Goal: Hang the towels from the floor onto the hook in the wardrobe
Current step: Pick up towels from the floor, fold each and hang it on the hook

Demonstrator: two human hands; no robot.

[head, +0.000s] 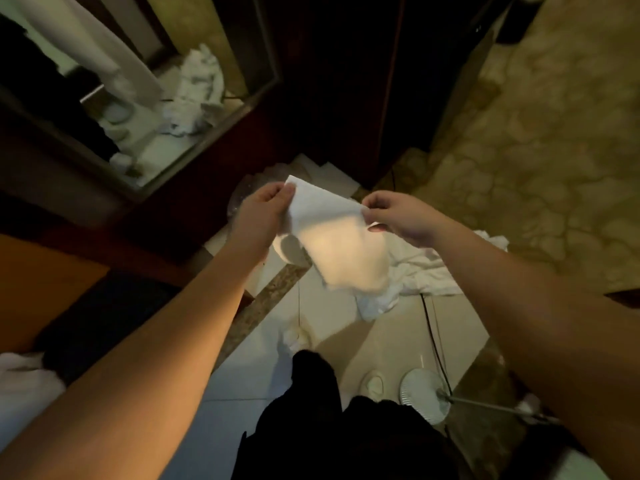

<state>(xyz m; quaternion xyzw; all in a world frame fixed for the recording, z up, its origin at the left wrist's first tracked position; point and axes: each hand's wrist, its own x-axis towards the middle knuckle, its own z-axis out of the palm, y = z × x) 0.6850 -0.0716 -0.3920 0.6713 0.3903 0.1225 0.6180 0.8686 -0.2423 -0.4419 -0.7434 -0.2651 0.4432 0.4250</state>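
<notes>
The dark wooden wardrobe (pixel 339 81) fills the top of the view from about eleven to one o'clock, and a mirror panel (pixel 145 109) leaning at ten o'clock reflects a crumpled white heap and pale tiles. Patterned beige carpet (pixel 540 161) spreads away at two o'clock, while glossy pale floor tiles (pixel 249 403) run down the middle towards six. On those tiles, just past the person's hands at about three o'clock of centre, lies a rumpled pile of white towels (pixel 426 271), with a black cable (pixel 429 327) trailing down from it towards five o'clock. The person's dark trouser legs (pixel 332 427) show at six, and a round white fan base (pixel 424 394) on a metal pole sits beside them at five o'clock. Held up in the centre is one white towel (pixel 336 244), its top edge stretched between both hands and its lower part hanging loose above the pile. The left hand (pixel 263 213) pinches the towel's upper left corner with curled fingers, at about eleven o'clock of the cloth. The right hand (pixel 398 216) pinches the opposite corner at two o'clock, thumb and fingertips closed on the hem. The two hands are held apart, the cloth taut across the gap.
</notes>
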